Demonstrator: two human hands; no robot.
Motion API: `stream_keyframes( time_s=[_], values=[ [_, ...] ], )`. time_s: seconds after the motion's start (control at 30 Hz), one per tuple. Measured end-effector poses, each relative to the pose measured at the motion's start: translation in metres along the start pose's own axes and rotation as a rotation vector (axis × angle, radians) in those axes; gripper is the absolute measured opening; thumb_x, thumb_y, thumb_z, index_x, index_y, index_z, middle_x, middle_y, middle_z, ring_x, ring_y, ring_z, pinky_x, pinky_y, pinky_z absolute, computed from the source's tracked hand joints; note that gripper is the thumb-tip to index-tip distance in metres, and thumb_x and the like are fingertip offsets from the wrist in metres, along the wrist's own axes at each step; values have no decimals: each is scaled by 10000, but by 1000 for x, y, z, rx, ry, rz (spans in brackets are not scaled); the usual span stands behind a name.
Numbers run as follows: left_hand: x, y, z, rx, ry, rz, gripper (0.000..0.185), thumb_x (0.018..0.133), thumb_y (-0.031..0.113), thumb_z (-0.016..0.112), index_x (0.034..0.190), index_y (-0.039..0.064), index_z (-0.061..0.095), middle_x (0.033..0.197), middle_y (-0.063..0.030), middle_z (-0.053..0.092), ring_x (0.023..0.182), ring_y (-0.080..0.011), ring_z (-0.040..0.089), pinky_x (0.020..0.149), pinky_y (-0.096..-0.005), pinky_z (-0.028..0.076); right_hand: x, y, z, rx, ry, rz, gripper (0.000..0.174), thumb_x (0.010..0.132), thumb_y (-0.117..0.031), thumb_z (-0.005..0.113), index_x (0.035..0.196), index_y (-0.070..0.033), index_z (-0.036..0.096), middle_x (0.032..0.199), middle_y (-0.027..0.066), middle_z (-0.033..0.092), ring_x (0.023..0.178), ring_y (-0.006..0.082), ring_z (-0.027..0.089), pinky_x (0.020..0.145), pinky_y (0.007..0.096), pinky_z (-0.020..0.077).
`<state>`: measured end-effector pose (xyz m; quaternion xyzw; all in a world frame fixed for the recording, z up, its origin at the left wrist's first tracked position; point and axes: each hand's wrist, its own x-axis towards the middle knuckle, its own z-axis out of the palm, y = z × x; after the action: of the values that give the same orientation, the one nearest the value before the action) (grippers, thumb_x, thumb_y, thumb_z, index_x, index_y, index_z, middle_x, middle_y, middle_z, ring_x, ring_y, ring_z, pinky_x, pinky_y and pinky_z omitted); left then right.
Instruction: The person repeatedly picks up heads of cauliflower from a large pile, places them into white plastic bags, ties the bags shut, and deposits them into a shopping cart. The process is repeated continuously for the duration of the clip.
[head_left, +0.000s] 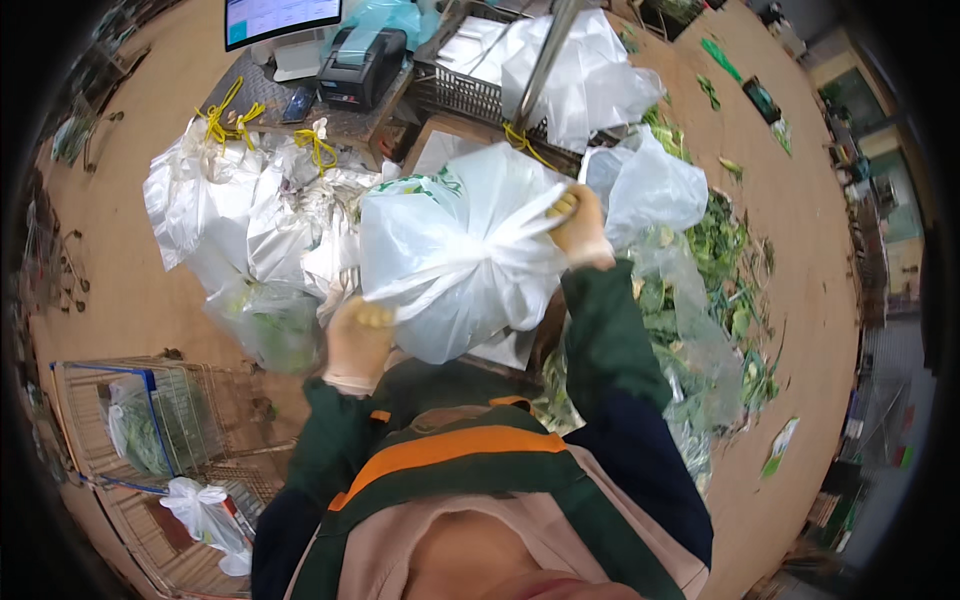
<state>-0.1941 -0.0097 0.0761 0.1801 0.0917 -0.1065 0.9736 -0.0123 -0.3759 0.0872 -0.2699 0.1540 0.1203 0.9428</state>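
A full white plastic bag with green print sits before me, its top gathered into a twist or knot at the middle. My left hand, in a pale glove, grips one pulled-out end of the bag at its lower left. At the upper right my gloved right hand grips the opposite end. Both ends are drawn taut away from the centre. What the bag holds is hidden. Beneath it a sheet of white material partly shows.
Bundled white bags hang by yellow ties at left. Behind stand a black printer, a monitor and a black plastic crate, with a metal pole nearby. Leafy scraps lie right; a wire shopping cart stands lower left.
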Motion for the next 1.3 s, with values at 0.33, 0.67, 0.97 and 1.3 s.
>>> stream_keyframes(
  time_s=[0.33, 0.67, 0.97, 1.3],
  values=[
    [122, 20, 218, 923, -752, -90, 390, 1049, 243, 542, 1353, 3, 581, 1279, -41, 636, 1134, -123, 569, 1017, -290, 438, -150, 26, 181, -862, -313, 66, 565, 908, -36, 641, 1442, -9, 462, 1194, 52, 626, 1080, 141, 602, 933, 293, 489],
    [163, 16, 168, 1131, -1584, 565, 530, 924, 459, 564, 523, 115, 600, 652, -125, 606, 667, -336, 569, 680, -460, 449, 40, -37, -79, -1916, 146, -570, 298, 952, -206, 482, 1214, -91, 567, 968, 99, 635, 759, 241, 602, 676, 381, 508],
    [560, 313, 101, 2022, 26, 1527, 428, 948, 423, 584, 1271, 163, 477, 1468, -92, 457, 1429, -365, 310, 1149, -657, 132, 3, -39, 91, -819, 458, -829, 549, 895, -195, 613, 1409, -49, 488, 1165, 50, 586, 1054, 168, 560, 888, 302, 437],
    [582, 320, 18, 2254, 42, 1367, 435, 969, 442, 573, 1293, 167, 477, 1555, -31, 387, 1468, -377, 265, 1158, -688, 73, 70, 29, 185, -1309, 328, -624, 523, 957, -236, 609, 1422, -34, 479, 1181, 41, 564, 1082, 149, 521, 952, 298, 410]
  ],
)
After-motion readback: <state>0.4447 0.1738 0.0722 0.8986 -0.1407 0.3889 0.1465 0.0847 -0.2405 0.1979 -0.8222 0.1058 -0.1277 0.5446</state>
